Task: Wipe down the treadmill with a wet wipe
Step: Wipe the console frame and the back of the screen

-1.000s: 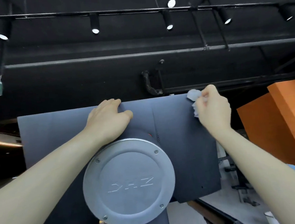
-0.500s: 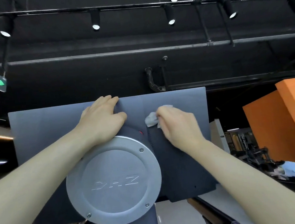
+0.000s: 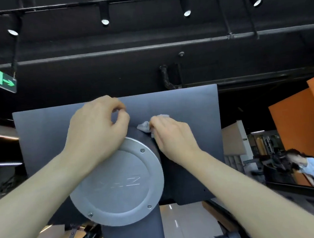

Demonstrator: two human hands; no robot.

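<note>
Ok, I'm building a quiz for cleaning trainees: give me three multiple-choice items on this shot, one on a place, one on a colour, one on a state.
1. Where is the wet wipe? A on the floor; B over the left forearm; C against the grey panel, by the silver disc's upper right rim.
2. The big block at right is: A orange; B green; C white.
3. The right hand is: A open, empty; B gripping the wipe; C gripping a bottle.
Key: 1C, it lies there under the fingers; 2A, plainly orange; 3B, fingers curl round it.
</note>
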